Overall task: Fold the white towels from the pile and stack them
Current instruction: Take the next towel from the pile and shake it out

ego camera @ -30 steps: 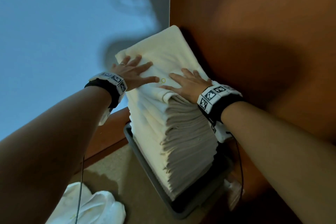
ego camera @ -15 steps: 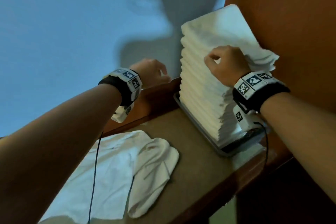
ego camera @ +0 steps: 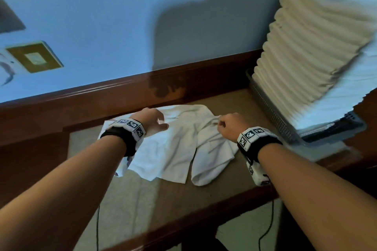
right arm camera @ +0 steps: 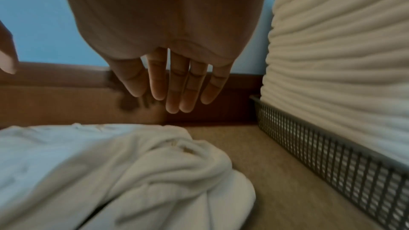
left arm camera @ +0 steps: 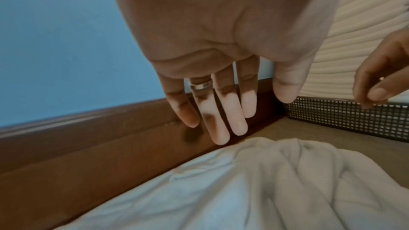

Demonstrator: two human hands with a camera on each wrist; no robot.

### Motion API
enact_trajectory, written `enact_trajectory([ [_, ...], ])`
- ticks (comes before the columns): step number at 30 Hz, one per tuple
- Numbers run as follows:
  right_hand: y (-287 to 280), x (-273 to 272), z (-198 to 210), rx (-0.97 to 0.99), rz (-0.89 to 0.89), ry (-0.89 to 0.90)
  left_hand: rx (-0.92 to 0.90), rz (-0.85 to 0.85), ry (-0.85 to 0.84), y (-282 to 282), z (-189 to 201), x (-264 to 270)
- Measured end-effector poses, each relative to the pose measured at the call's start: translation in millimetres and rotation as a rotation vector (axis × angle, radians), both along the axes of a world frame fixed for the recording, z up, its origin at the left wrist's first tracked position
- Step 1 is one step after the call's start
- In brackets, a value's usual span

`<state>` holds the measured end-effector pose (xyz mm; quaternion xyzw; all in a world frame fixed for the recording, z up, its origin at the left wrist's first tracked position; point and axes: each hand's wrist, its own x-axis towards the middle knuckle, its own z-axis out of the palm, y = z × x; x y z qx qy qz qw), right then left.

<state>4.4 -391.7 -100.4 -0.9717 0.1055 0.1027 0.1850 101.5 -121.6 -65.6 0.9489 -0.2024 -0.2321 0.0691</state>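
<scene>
While the head view shows both hands from behind with the fingers hard to read, the wrist views look along the palms: the left hand has its fingers straight and slightly spread above the cloth, a ring on one of them, and holds nothing; the right hand likewise hangs with straight, relaxed fingers, clear of the fabric below. Only the head view takes in the whole counter, with both hands poised over the far part of the loose white towel, which lies unfolded near the counter's back edge. That towel is crumpled, its left part spread fairly flat and its right part bunched into soft ridges with a rounded lobe toward the front edge. At the counter's right end, against the back edge, a tall stack of folded towels stands in a grey mesh basket, its layers showing as neat cream ribs. A blue wall rises behind the wooden back rail.
</scene>
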Motion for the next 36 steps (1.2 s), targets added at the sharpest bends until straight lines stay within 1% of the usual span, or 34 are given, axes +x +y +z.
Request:
enact_trajectory([
  [5, -17.9, 20.3, -44.2, -0.021, -0.046, 0.124, -0.05, -0.041, 0.094, -33.8, -41.5, -6.2],
  [9, -44.7, 43.9, -65.5, -0.027, -0.063, 0.182, -0.107, -0.054, 0.122, -83.5, -63.6, 4.1],
  [13, -76.9, 72.7, -88.6, -0.037, -0.082, 0.196, -0.146, -0.058, 0.064, -128.8, -89.9, 22.7],
  [15, -89.2, 86.1, -102.9, -0.018, -0.076, 0.164, -0.119, -0.066, 0.03, -144.0, -107.1, 30.7],
  [17, -95.9, 97.3, -118.5, -0.002, -0.046, 0.137, -0.05, -0.092, 0.029, -153.0, -126.2, 35.1],
  [19, -98.3, 104.3, -135.6, 0.038, -0.037, 0.151, -0.005, -0.098, 0.035, -156.4, -142.4, 34.8],
  [22, -97.1, 105.9, -153.6, 0.069, -0.014, 0.199, -0.031, -0.056, -0.047, -156.7, -155.5, 31.4],
  [24, -95.8, 103.4, -157.6, 0.018, 0.01, 0.178, -0.09, -0.027, -0.047, -155.1, -154.8, 32.5],
  [26, -94.7, 101.9, -151.9, -0.035, 0.016, 0.152, -0.154, 0.0, 0.006, -151.2, -148.7, 37.1],
  [28, -95.4, 102.9, -139.7, -0.036, 0.016, 0.168, -0.21, 0.033, 0.082, -143.0, -136.2, 42.9],
  [30, -95.4, 107.0, -120.4, -0.029, 0.004, 0.17, -0.266, 0.078, 0.105, -130.4, -118.5, 48.3],
  [32, -89.8, 113.1, -95.6, -0.017, 0.012, 0.114, -0.297, 0.104, 0.072, -114.8, -95.1, 53.5],
  [36, -64.6, 120.7, -32.2, -0.031, 0.098, -0.087, -0.305, 0.106, -0.078, -84.7, -33.5, 59.6],
])
